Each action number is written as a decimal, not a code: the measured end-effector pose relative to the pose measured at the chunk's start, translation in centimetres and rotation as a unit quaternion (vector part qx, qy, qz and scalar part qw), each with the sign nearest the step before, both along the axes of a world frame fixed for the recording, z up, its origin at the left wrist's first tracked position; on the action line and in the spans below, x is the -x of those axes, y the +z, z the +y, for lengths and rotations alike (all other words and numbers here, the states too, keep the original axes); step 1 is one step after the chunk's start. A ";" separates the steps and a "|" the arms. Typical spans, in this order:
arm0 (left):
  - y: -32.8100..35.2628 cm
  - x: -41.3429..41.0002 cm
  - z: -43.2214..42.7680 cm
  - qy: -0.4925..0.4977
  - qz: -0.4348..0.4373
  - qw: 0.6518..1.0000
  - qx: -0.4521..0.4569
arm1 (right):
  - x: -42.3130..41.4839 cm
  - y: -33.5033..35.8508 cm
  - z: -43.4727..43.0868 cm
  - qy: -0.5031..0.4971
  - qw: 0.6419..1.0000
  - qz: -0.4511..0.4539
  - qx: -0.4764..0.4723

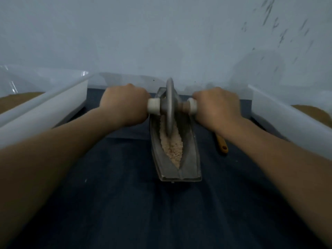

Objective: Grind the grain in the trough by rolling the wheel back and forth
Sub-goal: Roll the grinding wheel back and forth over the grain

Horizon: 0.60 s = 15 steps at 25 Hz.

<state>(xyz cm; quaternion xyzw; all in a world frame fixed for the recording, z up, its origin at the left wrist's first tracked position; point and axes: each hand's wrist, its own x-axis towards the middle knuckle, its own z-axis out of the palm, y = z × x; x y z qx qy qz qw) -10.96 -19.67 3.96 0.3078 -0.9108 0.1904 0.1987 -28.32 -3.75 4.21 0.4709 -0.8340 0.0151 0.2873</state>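
A grey metal boat-shaped trough (190,159) lies lengthwise on the dark cloth, holding pale crushed grain (173,148) along its groove. A grey metal wheel (170,105) stands upright in the far half of the trough, on an axle with white handles (153,106). My left hand (124,103) grips the left handle. My right hand (215,106) grips the right handle. The wheel's lower edge sits in the grain.
White plastic bins stand on both sides, the left bin (45,108) and the right bin (287,114), each showing brown grain inside. An orange tool handle (222,143) lies right of the trough, partly under my right wrist. A pale wall rises just behind.
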 end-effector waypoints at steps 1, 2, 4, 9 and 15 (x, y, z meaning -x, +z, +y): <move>0.4 1.8 -0.8 0.028 -0.003 0.999 -0.031 | 0.7 0.5 -2.0 -0.017 0.999 -0.032 -0.008; 1.1 3.0 -1.2 0.043 -0.003 0.998 -0.053 | 1.0 1.4 -3.4 -0.031 0.997 -0.062 -0.017; 1.8 3.6 -1.0 0.054 -0.011 0.997 -0.062 | 0.9 2.6 -4.2 -0.039 0.994 -0.098 -0.041; -0.1 -3.1 1.4 -0.063 0.018 0.998 0.007 | -1.4 0.2 3.5 0.046 0.999 0.010 -0.020; 0.8 1.9 -0.1 0.042 -0.011 0.999 -0.010 | 0.8 0.9 -2.2 -0.010 0.998 -0.065 0.001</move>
